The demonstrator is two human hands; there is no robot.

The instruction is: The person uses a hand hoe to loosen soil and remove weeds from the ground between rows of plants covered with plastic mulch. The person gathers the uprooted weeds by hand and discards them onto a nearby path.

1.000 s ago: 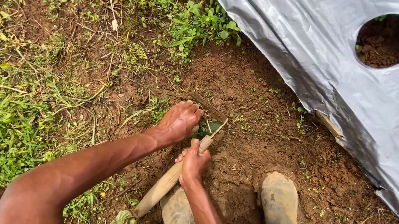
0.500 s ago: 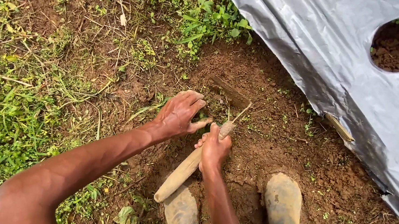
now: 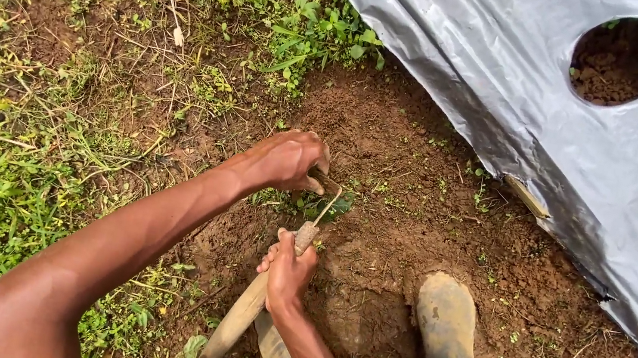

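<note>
Head view looking down on bare brown soil (image 3: 403, 246) beside a strip of grass and weeds (image 3: 1, 149). Gripping a mud-caked wooden handle (image 3: 248, 306) in the right hand (image 3: 287, 271), fingers wrapped fully round its upper end, thumb up near the tip. Pointing the handle's top toward a small green seedling (image 3: 328, 204) lying just ahead, a thin pale stem running from the tip to the leaves. Curling the left hand (image 3: 287, 159) into a loose fist right above the seedling, fingertips pinching at something by the leaves, exactly what being hidden under the knuckles. Standing with two muddy rubber boots (image 3: 450, 351) planted just behind the hands. Lying to the right, a silver plastic mulch sheet (image 3: 529, 76) with a round planting hole (image 3: 622, 61) showing dark earth.
</note>
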